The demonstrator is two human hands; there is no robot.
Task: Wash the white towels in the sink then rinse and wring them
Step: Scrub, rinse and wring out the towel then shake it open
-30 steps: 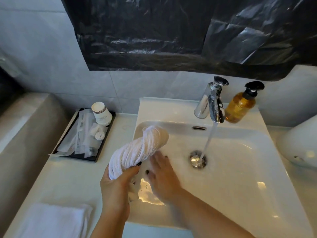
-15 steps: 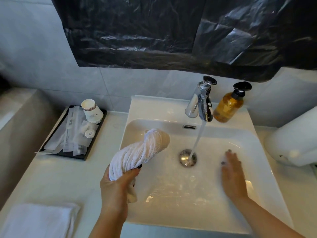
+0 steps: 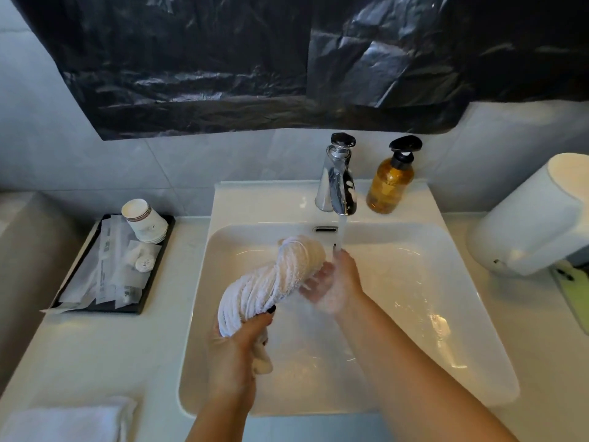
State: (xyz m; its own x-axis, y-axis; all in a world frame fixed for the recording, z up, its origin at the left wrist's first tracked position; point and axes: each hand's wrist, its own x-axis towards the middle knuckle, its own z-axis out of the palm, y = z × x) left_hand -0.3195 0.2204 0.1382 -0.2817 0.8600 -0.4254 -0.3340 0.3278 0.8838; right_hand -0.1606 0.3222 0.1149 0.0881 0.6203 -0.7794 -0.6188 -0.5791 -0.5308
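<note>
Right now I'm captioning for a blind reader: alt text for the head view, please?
A left hand grips a twisted white towel over a white sink, while the right hand cups under running water from the faucet. An amber soap bottle stands beside the faucet.

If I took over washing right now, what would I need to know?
Left hand grips the lower end of the twisted towel over the sink.
Right hand is open under the running tap, beside the towel's top end.
Another folded towel lies on the counter, front left.
Done: this towel looks wrung into a tight twist.
Left: perhaps set it aside, deal with the folded one, then turn the water off.
</note>
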